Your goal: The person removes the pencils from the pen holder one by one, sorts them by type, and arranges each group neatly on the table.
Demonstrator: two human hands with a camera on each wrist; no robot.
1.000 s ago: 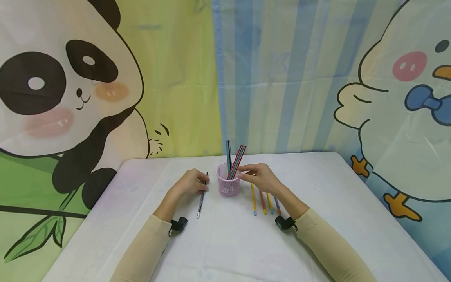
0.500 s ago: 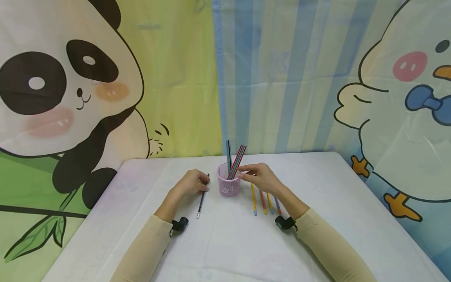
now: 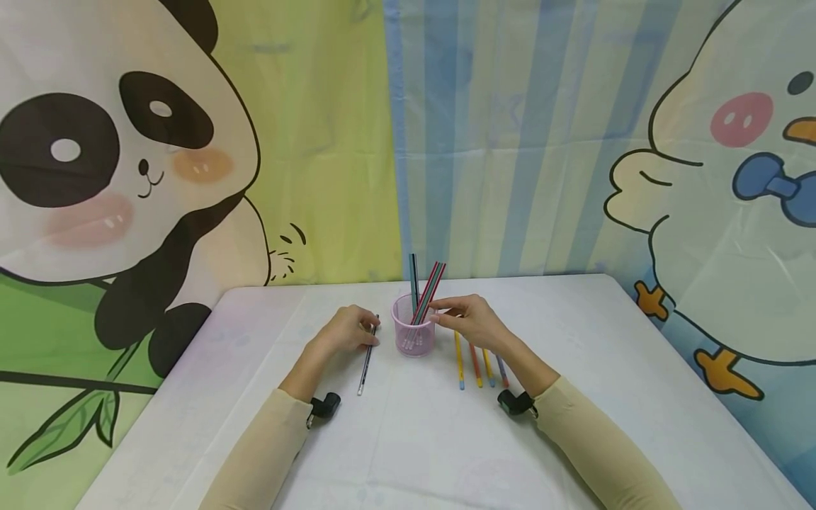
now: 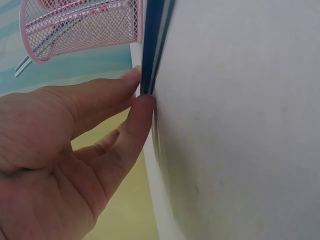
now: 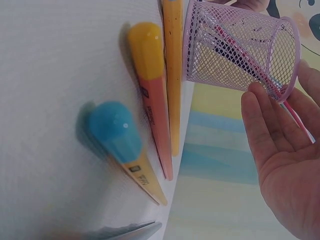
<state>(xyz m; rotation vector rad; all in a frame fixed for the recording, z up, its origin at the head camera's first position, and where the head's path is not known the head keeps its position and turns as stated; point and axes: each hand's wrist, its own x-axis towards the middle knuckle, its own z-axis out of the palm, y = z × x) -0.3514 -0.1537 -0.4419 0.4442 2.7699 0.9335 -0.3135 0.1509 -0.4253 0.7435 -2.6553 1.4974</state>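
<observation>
In the head view, my left hand (image 3: 346, 330) is left of the pink mesh pen cup (image 3: 413, 338). Its thumb and fingertips pinch a dark pencil (image 3: 365, 372), whose pale end points back toward me. The left wrist view shows the dark blue pencil (image 4: 156, 40) between thumb and finger, close along the white surface. My right hand (image 3: 470, 319) holds the cup's rim at its right side. Seen from the right wrist, fingers and thumb of that hand (image 5: 290, 175) lie on either side of the rim. Several striped pencils (image 3: 428, 294) lean inside the cup.
Under my right wrist, several coloured pencils lie side by side on the white table (image 3: 408, 446), among them a yellow one (image 3: 460, 365) and a red one (image 3: 475, 368). A cartoon-printed curtain (image 3: 497, 142) hangs behind the table's far edge.
The dark pencil has shifted very slightly in my left hand, its far tip a little lower than a second ago. My right hand and the cup stay in place.
</observation>
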